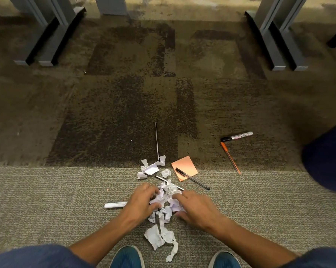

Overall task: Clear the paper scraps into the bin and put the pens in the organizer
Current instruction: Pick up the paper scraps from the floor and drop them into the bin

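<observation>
Both forearms reaching down — left hand (pixel 143 200) curled, right hand (pixel 197 208) spread, fingers loosely splayed.

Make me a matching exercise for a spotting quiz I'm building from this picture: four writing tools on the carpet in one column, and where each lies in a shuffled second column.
Things:
1. Orange pen
2. Black-capped marker
3. Black-capped clear pen
4. White marker

Places:
A. partly across the orange sticky notes
B. beside the left hand, partly hidden by it
C. farthest right, its cap near the orange pen's top end
D. slanting down to the right, just below the black-capped marker

Pairs: 1-D, 2-C, 3-A, 4-B
</observation>
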`<state>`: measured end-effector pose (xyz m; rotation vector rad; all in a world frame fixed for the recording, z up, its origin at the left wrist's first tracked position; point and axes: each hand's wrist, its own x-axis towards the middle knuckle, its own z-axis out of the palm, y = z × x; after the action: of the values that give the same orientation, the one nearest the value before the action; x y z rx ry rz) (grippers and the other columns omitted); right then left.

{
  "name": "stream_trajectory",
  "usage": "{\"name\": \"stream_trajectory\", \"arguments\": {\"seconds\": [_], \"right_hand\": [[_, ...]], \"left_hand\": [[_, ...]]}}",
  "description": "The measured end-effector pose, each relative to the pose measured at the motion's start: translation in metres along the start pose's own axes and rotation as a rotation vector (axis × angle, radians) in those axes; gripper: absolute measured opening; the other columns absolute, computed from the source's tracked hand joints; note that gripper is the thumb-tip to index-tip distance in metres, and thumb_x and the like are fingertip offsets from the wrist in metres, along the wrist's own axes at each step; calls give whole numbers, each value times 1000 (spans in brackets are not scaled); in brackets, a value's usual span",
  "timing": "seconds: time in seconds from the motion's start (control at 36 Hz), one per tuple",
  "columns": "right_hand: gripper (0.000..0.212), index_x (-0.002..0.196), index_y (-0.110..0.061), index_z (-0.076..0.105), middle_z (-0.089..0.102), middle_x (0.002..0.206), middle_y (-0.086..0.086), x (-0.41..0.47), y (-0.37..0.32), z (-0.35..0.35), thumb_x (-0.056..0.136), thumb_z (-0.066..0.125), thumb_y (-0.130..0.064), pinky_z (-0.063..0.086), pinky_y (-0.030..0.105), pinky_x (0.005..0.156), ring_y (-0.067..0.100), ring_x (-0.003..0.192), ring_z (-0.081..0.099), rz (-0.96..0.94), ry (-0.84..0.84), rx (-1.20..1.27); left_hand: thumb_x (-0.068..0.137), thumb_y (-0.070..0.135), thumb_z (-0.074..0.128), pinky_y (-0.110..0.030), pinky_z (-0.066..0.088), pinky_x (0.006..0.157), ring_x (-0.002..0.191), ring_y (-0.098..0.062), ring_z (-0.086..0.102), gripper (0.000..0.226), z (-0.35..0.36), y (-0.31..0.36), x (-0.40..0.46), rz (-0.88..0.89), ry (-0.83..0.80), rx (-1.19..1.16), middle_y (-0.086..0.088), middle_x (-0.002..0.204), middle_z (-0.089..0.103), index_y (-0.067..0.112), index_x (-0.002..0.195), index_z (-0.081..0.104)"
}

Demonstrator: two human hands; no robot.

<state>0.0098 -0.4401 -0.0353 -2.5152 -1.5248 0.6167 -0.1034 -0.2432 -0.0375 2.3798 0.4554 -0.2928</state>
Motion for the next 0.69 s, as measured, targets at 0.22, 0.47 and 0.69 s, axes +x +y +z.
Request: {"name": "stream_trajectory", "arguments": {"seconds": [0.22,0.47,0.69], "right_hand": [[25,107,-24,59,55,100,-6,-4,3,0,98,49,-45,53,25,71,9,82,54,-48,80,59],[17,91,-28,54,51,96,-12,-6,7,-19,96,48,-44,40,15,68,-2,76,45,180,82,619],[4,89,-9,50,65,102,29,-9,20,-28,93,51,-8,50,45,80,42,89,62,490,141,1342]], "left_hand": [[85,34,67,-17,48,73,87,3,51,12,-10,-9,-4,41,38,-54,21,93,50,41,90,60],[79,18,75,-18,57,61,88,2,64,12,-20,-5,-10,-52,166,-364,15,106,65,19,74,64],[85,6,67,-27,55,77,99,-9,70,22,-27,-4,-16,-220,211,-811,3,100,74,5,73,50]]}}
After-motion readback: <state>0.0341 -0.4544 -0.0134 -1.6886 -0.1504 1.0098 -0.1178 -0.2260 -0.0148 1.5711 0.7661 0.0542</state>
